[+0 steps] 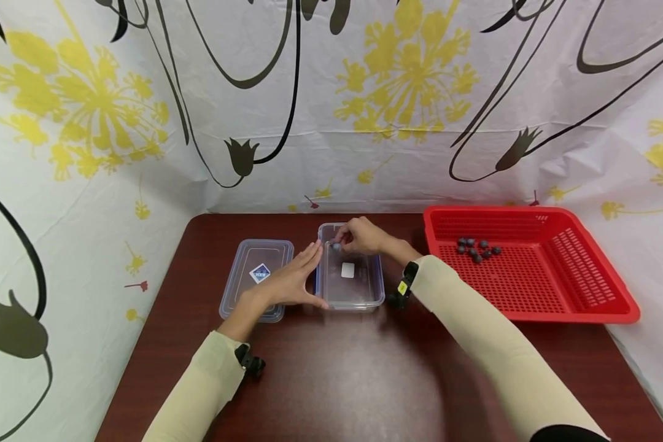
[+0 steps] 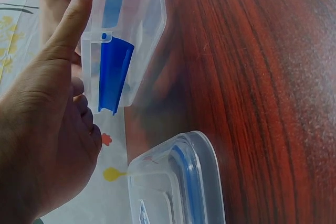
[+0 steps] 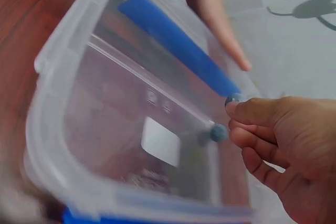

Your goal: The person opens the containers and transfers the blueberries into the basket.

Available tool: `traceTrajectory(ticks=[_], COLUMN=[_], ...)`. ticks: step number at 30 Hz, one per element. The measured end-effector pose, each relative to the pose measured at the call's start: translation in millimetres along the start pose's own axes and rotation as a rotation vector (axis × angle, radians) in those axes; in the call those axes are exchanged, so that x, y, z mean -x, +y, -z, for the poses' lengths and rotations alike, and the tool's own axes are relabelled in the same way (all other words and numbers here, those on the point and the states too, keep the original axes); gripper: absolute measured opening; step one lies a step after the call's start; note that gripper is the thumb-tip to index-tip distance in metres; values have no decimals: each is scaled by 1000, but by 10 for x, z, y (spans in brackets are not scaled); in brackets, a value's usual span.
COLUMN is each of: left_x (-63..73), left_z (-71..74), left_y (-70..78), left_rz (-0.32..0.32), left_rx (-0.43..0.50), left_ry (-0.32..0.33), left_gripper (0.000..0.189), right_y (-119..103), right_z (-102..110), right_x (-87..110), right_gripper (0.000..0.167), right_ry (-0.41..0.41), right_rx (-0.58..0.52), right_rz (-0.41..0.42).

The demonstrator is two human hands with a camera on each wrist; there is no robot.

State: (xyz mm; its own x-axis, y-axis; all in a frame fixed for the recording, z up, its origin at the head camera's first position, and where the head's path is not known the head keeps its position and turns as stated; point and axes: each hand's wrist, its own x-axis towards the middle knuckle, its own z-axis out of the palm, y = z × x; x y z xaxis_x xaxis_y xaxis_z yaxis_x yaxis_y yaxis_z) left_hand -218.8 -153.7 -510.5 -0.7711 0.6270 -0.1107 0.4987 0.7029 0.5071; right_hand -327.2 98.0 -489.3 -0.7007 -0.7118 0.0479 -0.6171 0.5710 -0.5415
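Observation:
A clear plastic container (image 1: 359, 294) with blue side clips stands uncovered on the table, a white square label on its bottom. My left hand (image 1: 290, 282) rests along its left side, fingers straight and thumb spread toward the near corner. Over the container's far end, my right hand (image 1: 363, 236) pinches a blueberry (image 3: 231, 99) between thumb and fingertips. Below those fingers, another blueberry (image 3: 218, 132) lies on the container's bottom, near one end. Left of the container lies its clear lid (image 1: 240, 288) with a blue diamond sticker, partly covered by my left hand and wrist in the head view.
At the right of the table stands a red plastic basket (image 1: 552, 307) holding several blueberries (image 1: 477, 258) toward its left side. The dark wood table (image 1: 353, 374) runs back to a white patterned cloth (image 1: 320, 153) hanging behind and on both sides.

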Motion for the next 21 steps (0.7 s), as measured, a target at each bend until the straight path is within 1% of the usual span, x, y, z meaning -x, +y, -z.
traceTrajectory(ticks=[4,8,12,16,21], left_x=[0,-4,4,3,5], left_z=[-1,-7,2,7,7], left_y=[-8,-20,-17,-17,-19], left_rz=[8,2,3,12,8], left_rx=[4,0,2,-4,-8], left_ry=[-7,-12,-10,-9,-8], left_gripper=[136,137,138,138,138], right_y=[45,109,189,294,447], right_z=[219,471,746,1012,1269], right_x=[142,352,563,783,1057], right_gripper=[11,12,14,13,13], right_ry=[17,30,52,72,96], right_rx=[-10,-11,6,32,71], right_rz=[21,34,28,-8,-54])
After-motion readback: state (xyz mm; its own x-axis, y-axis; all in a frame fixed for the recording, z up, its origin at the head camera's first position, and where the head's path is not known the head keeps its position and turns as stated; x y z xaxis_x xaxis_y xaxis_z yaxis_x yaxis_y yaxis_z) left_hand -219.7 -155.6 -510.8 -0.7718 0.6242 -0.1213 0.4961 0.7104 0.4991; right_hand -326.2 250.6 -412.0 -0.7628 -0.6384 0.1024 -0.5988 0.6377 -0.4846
